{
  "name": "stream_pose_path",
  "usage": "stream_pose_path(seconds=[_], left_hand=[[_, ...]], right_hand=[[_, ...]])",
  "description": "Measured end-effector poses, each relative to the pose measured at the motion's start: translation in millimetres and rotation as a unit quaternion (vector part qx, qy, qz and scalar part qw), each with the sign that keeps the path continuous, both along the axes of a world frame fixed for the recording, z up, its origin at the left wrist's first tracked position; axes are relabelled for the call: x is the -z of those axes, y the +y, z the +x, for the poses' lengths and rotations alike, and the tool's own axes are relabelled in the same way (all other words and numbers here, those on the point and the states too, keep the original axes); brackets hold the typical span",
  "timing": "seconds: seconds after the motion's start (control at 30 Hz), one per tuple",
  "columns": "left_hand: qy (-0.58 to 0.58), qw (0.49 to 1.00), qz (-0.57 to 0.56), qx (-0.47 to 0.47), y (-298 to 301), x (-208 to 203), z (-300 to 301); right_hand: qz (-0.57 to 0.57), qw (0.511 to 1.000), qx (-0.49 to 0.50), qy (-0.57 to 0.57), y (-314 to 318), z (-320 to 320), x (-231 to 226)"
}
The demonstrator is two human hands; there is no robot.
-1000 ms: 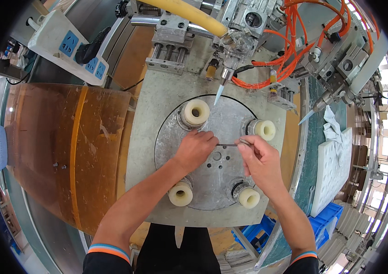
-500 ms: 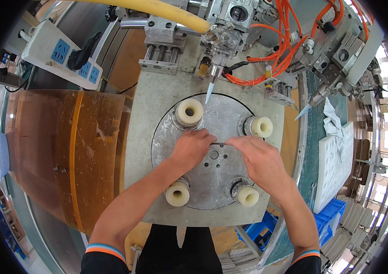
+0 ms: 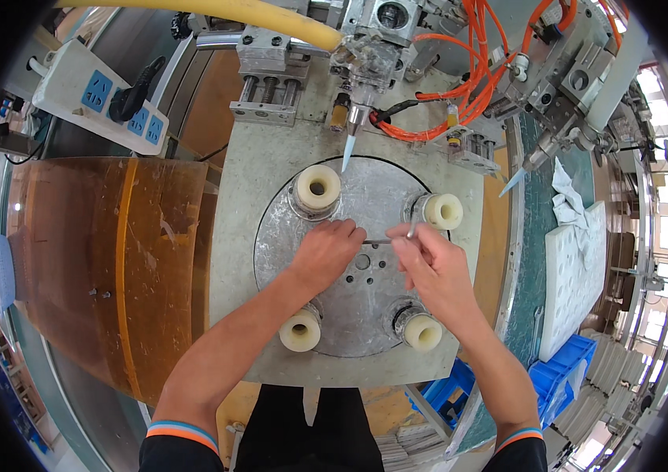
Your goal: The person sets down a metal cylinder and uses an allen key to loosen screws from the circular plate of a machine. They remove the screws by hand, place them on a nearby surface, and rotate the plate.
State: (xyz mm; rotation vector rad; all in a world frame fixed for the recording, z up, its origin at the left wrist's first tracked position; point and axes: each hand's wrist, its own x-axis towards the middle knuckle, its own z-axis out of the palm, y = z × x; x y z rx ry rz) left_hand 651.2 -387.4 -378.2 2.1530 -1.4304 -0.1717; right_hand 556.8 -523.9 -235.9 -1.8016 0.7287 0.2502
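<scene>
A thin dark metal rod (image 3: 377, 241) lies level over the round metal plate (image 3: 381, 181), spanning the gap between my two hands. My left hand (image 3: 329, 250) is closed, thumb and fingertips pinched at the rod's left end. At its right end my right hand (image 3: 433, 258) is curled, with a short shiny metal piece (image 3: 412, 230) poking up between the fingers. Whether this piece and the rod are one bent key is hidden. Bolt holes (image 3: 362, 262) show in the plate's centre, just below the rod. Cream ring-shaped holders (image 3: 319, 186) stand around the plate's edge.
Above the plate a nozzle with a pale blue tip (image 3: 348, 151) points down; a second nozzle (image 3: 513, 182) hangs at the right. Orange air hoses (image 3: 428, 135) loop behind. An amber plastic sheet (image 3: 82, 267) lies left, beside a power strip (image 3: 98, 94). A blue crate (image 3: 562, 374) sits lower right.
My right hand has turned and its fingers have curled up, baring the shiny metal piece. My left hand keeps its pinch at the rod's left end. The whole view has shifted slightly.
</scene>
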Motion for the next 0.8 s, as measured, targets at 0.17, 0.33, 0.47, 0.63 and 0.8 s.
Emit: stream_pose_path(seconds=[0.17,0.33,0.47,0.63,0.8], left_hand=[[0.040,0.999,0.014,0.002,0.1,-6.9,6.4],[0.130,0.991,-0.019,0.016,6.3,-12.7,13.1],[0.098,0.992,-0.008,0.078,3.6,-9.1,20.2],[-0.039,0.993,0.025,0.109,-2.1,-10.6,18.5],[-0.050,0.992,0.065,0.096,0.3,-21.8,16.2]], right_hand=[[-0.355,0.890,-0.187,-0.218,-1.2,5.0,6.7],[-0.401,0.848,-0.241,-0.248,-14.2,9.3,6.8],[-0.365,0.872,-0.137,-0.296,-19.3,-9.0,-3.1],[-0.208,0.925,0.221,-0.228,-26.5,-76.9,-7.4],[0.016,0.848,0.412,-0.333,-45.9,-145.3,10.0]])
